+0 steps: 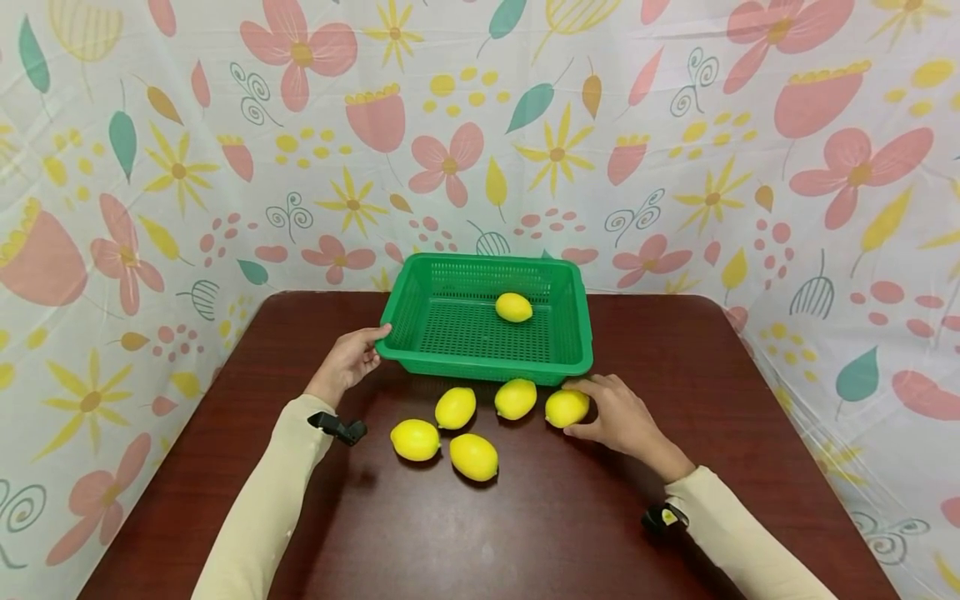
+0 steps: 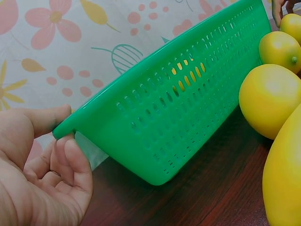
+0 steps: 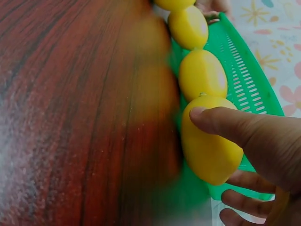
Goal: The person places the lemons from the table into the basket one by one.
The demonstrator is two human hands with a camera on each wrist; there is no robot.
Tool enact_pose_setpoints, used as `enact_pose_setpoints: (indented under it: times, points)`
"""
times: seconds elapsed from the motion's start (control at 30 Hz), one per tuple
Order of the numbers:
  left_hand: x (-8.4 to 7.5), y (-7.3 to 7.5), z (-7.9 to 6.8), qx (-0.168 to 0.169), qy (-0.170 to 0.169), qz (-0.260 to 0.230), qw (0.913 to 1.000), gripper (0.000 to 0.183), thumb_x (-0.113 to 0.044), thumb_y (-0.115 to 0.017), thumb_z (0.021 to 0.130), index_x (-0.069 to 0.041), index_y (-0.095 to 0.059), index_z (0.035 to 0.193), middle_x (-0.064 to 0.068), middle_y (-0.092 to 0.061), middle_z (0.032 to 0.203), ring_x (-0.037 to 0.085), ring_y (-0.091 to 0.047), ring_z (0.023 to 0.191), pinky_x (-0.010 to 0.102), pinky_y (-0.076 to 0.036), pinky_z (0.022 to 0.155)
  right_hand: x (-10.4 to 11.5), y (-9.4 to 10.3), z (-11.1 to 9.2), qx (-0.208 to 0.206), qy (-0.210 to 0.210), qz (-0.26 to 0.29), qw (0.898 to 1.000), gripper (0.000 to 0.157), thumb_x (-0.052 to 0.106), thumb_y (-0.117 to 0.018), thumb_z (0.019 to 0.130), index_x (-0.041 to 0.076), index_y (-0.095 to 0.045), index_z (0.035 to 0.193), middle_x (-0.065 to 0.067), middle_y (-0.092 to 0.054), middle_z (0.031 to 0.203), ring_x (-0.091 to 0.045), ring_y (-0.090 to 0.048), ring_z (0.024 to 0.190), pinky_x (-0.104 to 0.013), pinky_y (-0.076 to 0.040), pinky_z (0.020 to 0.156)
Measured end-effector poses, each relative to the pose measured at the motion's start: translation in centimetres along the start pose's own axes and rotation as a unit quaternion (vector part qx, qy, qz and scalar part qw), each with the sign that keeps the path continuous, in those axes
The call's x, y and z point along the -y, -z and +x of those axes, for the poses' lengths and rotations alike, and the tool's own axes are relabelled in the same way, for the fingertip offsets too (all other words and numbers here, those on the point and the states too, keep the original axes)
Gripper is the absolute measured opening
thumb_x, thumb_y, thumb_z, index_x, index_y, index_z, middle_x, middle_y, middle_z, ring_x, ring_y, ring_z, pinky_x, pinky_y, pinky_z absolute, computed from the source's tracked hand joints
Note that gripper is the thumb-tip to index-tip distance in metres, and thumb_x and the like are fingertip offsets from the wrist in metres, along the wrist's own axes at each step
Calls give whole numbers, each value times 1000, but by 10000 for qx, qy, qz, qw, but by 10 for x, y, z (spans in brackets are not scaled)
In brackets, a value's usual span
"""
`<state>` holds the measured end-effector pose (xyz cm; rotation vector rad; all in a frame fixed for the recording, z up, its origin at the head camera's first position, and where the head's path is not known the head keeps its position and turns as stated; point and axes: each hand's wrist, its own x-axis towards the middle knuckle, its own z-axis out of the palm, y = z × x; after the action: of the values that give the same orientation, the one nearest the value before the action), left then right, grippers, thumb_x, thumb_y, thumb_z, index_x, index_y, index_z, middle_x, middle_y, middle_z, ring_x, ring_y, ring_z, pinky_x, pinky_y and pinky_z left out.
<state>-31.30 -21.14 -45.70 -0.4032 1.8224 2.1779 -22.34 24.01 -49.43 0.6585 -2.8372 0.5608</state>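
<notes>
A green plastic basket (image 1: 480,362) with slotted walls stands toward the back of the table, one lemon (image 1: 513,307) inside it. My left hand (image 1: 351,358) pinches the basket's left front corner rim between thumb and fingers. In front of the basket, my right hand (image 1: 618,417) holds the rightmost lemon (image 1: 567,408); in the right wrist view the thumb (image 3: 221,123) lies across that lemon and the fingers are on its far side. Left of it lie another lemon (image 1: 516,399) and, further left, a lemon (image 1: 456,408) close to the basket's front wall.
Nearer to me, two more lemons (image 1: 416,440) (image 1: 474,457) lie side by side on the dark red-brown wooden table (image 1: 525,533). Behind the table hangs a white cloth (image 1: 450,92) printed with flowers and leaves, which also runs along both sides.
</notes>
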Motion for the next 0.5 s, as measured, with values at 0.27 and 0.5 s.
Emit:
enact_pose_setpoints:
  times: [0.27,0.5]
  points:
    - [-1,0,-2,16,9,-40,10000,32,-27,-73,98,-8,-63,122,-2,-46,84,9,-42,64,18,-45,62,-2,-3,0,-83,-92,-28,9999,64,45,-94,70,16,-72,123,-11,-68,118,-32,-58,107,-53,-57,80]
    - [0,1,-1,104,-27,25,9999,40,-28,-72,98,-4,-60,128,-4,-49,80,8,-44,64,18,-46,63,-5,-4,-2,-314,-10,-85,9995,65,45,-95,68,15,-74,122,-11,-70,116,-31,-58,103,-52,-57,78]
